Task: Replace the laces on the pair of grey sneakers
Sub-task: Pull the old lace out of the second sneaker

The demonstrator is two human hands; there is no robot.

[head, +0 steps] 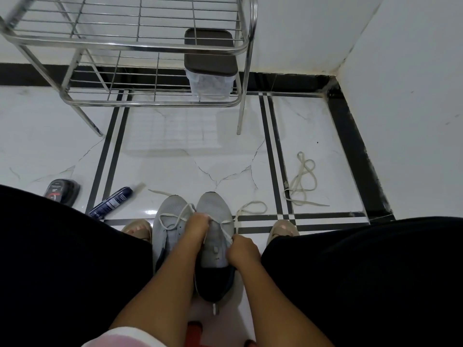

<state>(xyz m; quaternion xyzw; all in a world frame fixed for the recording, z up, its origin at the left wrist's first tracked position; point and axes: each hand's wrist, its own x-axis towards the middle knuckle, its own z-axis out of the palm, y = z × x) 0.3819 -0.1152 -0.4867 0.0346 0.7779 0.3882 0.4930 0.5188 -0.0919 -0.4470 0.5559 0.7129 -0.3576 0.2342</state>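
I see the right-hand grey sneaker (215, 236) on the floor tile between my knees, its twin, the left-hand sneaker (170, 226), touching it. My left hand (198, 225) curls onto the lace (226, 232) near the lower eyelets, and my right hand (243, 250) pinches the same lace beside the tongue; exactly how the fingers close I cannot tell. The risk, I judge, is uneven pulling, which would leave one end short, or a missed eyelet. The lace's slack loop just beyond the shoe could snag. A loose lace (302, 182) lies well beyond the sneaker, near the wall, and a spray can (112, 202) lies off to the other side.
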